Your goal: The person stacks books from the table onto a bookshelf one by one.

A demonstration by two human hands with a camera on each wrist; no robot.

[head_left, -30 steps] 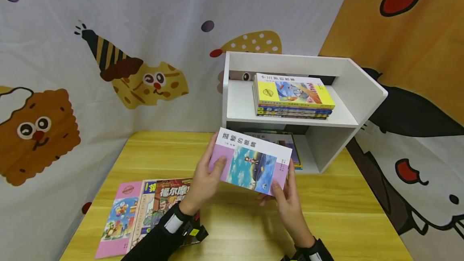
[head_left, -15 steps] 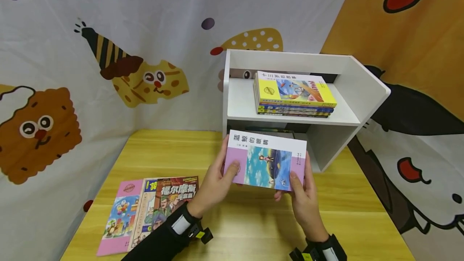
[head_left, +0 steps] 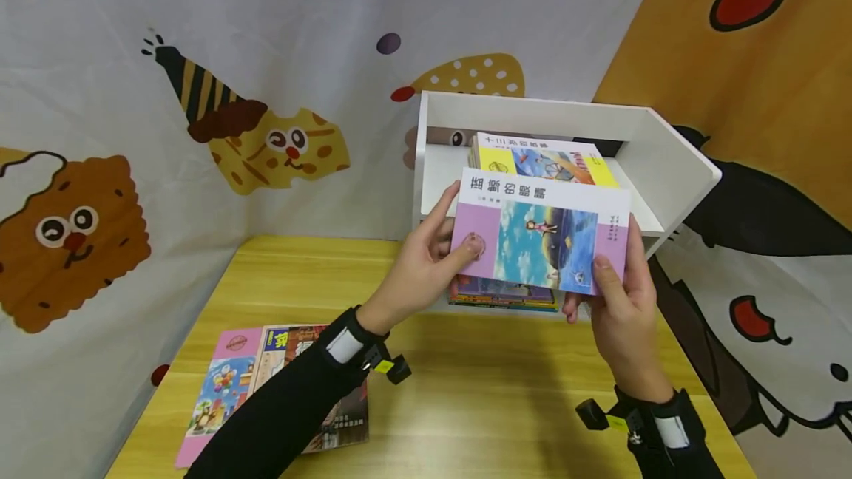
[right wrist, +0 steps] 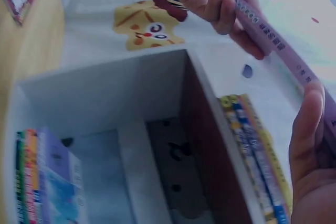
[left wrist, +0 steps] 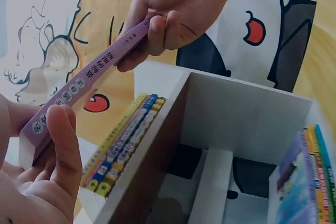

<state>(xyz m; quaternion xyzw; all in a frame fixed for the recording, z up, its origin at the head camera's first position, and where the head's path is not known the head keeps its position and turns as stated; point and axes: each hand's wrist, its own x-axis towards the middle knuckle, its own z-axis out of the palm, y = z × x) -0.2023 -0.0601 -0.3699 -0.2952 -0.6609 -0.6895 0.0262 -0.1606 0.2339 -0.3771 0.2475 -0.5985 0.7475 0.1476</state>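
Both hands hold a pink-and-white paperback book (head_left: 546, 239) level in front of the shelf. My left hand (head_left: 426, 265) grips its left end, thumb on the cover and fingers beneath. At the opposite end, my right hand (head_left: 626, 316) grips the lower right corner, thumb on top. The book's pink spine (left wrist: 94, 72) shows in the left wrist view. Behind it, a stack of books (head_left: 559, 162) topped by a yellow cover lies on the upper board of the white shelf (head_left: 672, 168). More books (head_left: 502, 300) lie in the lower compartment, partly hidden by the held book.
On the wooden table (head_left: 466, 405) at left lie overlapping books: a pink one (head_left: 216, 390) and a dark comic-style one (head_left: 342, 423), partly covered by the left sleeve. A printed cartoon curtain (head_left: 299, 6) hangs behind the table and shelf.
Both hands have carried the book right and upward, from in front of the lower compartment to in front of the upper board. It now covers part of the yellow-topped stack.
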